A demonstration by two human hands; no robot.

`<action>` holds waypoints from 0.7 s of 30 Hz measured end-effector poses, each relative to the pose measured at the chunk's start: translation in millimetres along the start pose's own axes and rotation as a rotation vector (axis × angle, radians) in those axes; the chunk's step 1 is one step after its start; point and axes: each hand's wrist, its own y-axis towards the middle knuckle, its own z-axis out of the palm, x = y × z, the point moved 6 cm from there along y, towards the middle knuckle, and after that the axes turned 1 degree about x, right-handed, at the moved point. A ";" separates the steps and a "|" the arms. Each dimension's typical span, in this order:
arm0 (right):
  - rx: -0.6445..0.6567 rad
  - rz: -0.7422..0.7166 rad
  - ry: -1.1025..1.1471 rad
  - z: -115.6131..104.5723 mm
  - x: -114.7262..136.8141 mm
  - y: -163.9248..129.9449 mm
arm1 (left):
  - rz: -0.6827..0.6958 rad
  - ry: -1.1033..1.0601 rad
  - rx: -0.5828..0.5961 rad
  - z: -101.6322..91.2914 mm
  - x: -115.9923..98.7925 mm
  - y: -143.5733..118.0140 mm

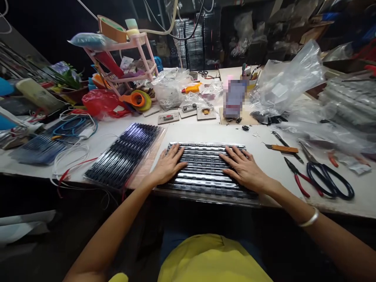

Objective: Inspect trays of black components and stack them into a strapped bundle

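Left hand and right hand lie flat, fingers spread, on the dark ribbed plastic tray; black-handled scissors lie at 3 o'clock on the white desk.

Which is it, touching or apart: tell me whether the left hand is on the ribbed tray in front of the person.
Touching. The head view shows the left hand lying palm down on the ribbed tray, fingers spread over its ridges with no gap visible.
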 end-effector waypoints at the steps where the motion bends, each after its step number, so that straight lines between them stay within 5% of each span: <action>1: -0.025 0.052 0.015 0.4 -5.0 -10.4 | -0.046 -0.060 -0.008 -0.9 11.6 -8.9; 4: -0.109 0.213 0.108 2.9 -10.3 -38.6 | -0.141 -0.207 -0.103 -3.4 30.8 -30.2; 8: -0.243 0.369 0.207 1.2 2.3 -55.7 | -0.196 -0.195 -0.293 -13.3 27.3 -38.0; 15: -0.396 0.383 0.144 -24.7 39.5 -92.2 | -0.204 -0.099 -0.321 -27.7 22.8 -23.0; 18: -0.474 0.491 0.218 -31.8 40.9 -134.2 | -0.076 -0.131 -0.366 -19.5 6.5 -3.4; 21: -0.576 0.845 0.478 -26.3 25.8 -191.5 | 0.112 -0.143 -0.369 -4.6 -31.9 16.2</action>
